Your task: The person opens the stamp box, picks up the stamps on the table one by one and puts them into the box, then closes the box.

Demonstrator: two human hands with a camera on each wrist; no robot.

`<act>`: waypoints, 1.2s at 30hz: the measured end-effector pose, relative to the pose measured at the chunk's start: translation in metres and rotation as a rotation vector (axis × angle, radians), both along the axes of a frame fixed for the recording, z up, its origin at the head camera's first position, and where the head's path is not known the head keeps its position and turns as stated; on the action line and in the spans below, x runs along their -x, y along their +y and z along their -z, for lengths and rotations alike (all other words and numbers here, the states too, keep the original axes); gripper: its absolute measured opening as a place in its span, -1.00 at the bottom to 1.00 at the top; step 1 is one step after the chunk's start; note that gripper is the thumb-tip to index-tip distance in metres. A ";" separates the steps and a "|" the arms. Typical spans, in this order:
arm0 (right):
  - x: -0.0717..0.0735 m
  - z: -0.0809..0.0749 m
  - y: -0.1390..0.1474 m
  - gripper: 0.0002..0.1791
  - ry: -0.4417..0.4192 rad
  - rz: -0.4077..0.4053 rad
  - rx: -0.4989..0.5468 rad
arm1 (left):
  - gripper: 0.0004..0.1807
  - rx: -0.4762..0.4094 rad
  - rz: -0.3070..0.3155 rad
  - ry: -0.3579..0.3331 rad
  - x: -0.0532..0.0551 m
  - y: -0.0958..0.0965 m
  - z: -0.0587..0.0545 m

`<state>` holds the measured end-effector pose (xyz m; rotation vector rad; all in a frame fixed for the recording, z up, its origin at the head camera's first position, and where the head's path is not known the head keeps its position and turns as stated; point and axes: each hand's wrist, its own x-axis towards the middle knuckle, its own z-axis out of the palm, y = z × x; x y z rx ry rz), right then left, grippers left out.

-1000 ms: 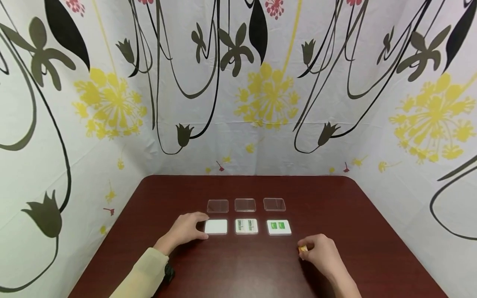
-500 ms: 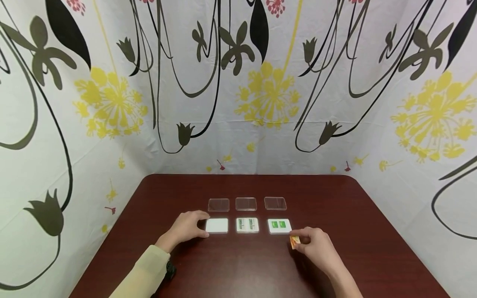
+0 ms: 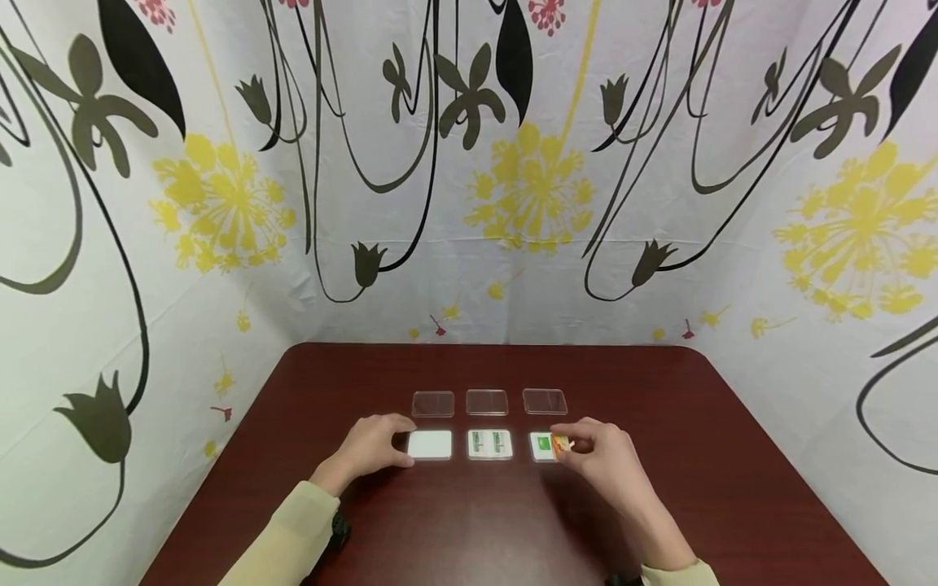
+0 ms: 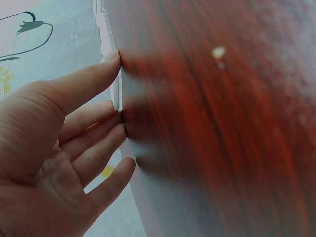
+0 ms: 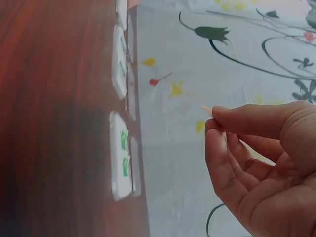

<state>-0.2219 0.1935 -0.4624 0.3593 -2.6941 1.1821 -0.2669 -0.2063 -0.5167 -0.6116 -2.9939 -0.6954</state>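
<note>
The fingers of the right hand (image 3: 604, 460) pinch a small orange piece (image 3: 560, 445) between thumb and forefinger; in the right wrist view the other fingers curl beneath. The piece is over the right end of a white case (image 3: 541, 448), apart from it, and in the head view it blocks one of that case's two green squares (image 5: 125, 167).

The left hand (image 3: 370, 448) holds the left end of a blank white case (image 3: 432, 446), its thumb on the near corner and forefinger on the far one; in the left wrist view the remaining fingers hang loosely bent.

Between the two cases, well clear of both hands, lies a third white case (image 3: 490, 445) with two greyish-green printed patches. Just behind the row lie three clear covers (image 3: 487, 402), one behind each case. All rest flat on the dark red-brown tabletop (image 3: 469, 513). A dark band (image 3: 339, 529) shows at the left wrist, below a pale yellow sleeve (image 3: 293, 529). A white curtain (image 3: 513, 313) printed with flowers surrounds the back and sides.
</note>
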 end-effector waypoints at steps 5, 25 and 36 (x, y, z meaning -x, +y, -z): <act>0.004 -0.009 -0.017 -0.58 -0.011 -0.024 0.058 | -0.38 0.007 0.006 0.002 0.001 0.002 -0.001; 0.026 -0.019 -0.093 -0.61 0.024 -0.129 0.076 | -0.41 0.032 -0.014 0.003 0.002 0.004 -0.004; 0.040 -0.010 -0.125 -0.64 -0.031 -0.224 0.099 | -0.41 0.060 -0.032 -0.005 0.004 0.005 -0.003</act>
